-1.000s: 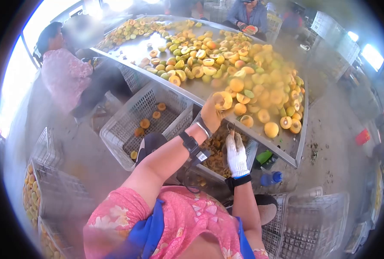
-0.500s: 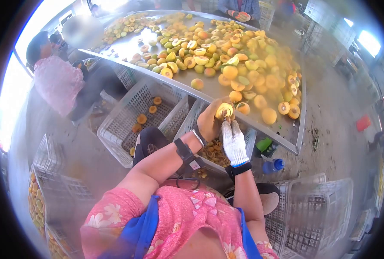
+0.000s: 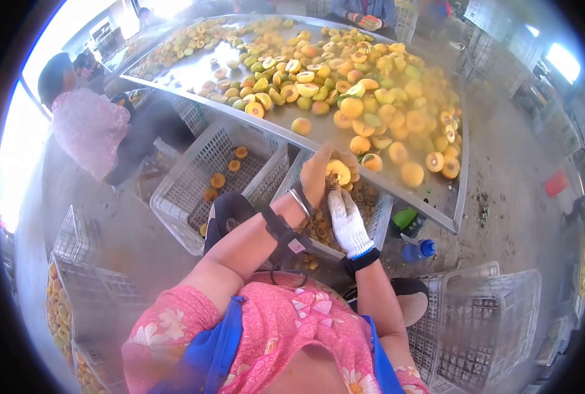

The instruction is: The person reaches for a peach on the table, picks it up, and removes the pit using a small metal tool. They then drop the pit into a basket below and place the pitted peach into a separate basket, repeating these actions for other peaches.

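Note:
My left hand [image 3: 318, 172], bare, is closed around a cut yellow-orange fruit half [image 3: 337, 172] near the edge of the metal table [image 3: 276, 130]. Just below it, my right hand [image 3: 347, 220] wears a white glove with darkened fingertips. Those fingertips are pressed together at the underside of the fruit, around something small and dark that I cannot make out. Beneath both hands stands a crate [image 3: 379, 220] with many small fruit pieces. On the table lies a large heap of halved fruits [image 3: 305, 77].
A white crate [image 3: 174, 197] with several fruit halves stands at the left. Stacked crates [image 3: 489, 328] are at the lower right, near a blue bottle [image 3: 418, 251]. One person [image 3: 85, 118] sits at the left; another person's hands [image 3: 369, 22] are across the table.
Both hands have moved slightly left and down. The fruit's cut face is turned more toward the camera, and more of the crate beneath shows.

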### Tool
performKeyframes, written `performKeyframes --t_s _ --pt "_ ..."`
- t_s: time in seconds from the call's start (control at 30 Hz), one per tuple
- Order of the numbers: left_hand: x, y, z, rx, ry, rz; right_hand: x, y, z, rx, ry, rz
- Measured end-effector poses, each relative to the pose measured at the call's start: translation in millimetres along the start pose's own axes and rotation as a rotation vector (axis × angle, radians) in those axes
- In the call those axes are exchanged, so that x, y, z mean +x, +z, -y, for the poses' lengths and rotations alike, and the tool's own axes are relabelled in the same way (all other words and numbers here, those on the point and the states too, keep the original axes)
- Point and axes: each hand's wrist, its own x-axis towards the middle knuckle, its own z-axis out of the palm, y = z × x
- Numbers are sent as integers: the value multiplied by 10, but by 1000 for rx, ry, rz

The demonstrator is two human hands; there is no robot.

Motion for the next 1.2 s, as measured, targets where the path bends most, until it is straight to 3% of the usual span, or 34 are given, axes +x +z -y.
performKeyframes --t_s 0.07,0.17,0.27,0.37,0.4,0.5,0.6,0.7,0.73,0.77,0.8,0.87,0.97,1.07,1.2 --pt "-77 51 -82 19 -36 40 -49 20 7 26 33 13" --pt "97 -138 127 563 327 73 -90 29 34 243 129 48" --pt "56 -115 -8 468 176 218 -134 -87 93 494 388 245" --pt "73 -172 1 452 84 368 -135 25 112 835 623 276" --pt "75 -177 -4 461 66 413 -142 -2 51 1068 635 429" --pt "22 -149 -45 54 -55 509 -143 34 -24 1270 563 573" --pt "-84 -40 -103 -160 -113 83 -151 33 -18 1331 526 570" --pt "131 -361 -114 -267 24 -262 -149 33 -89 1354 407 589" --pt "182 -625 -142 14 281 -236 -124 -6 -133 1413 394 610" --pt "222 -788 -341 -106 252 -308 -124 -27 -123 1420 359 554" --pt "261 -1051 -458 67 403 -316 -119 -41 -114 1463 351 526" --pt "291 -1405 -723 483 577 -490 -98 -59 -134 1503 330 474" --pt "230 -1361 -1019 1258 838 -626 -37 -33 -128 1523 356 449" --pt "640 -1371 -863 1367 724 -412 41 28 -140 1462 374 439" --pt "1092 -892 -764 1751 192 -233 65 75 -136 1355 403 418"
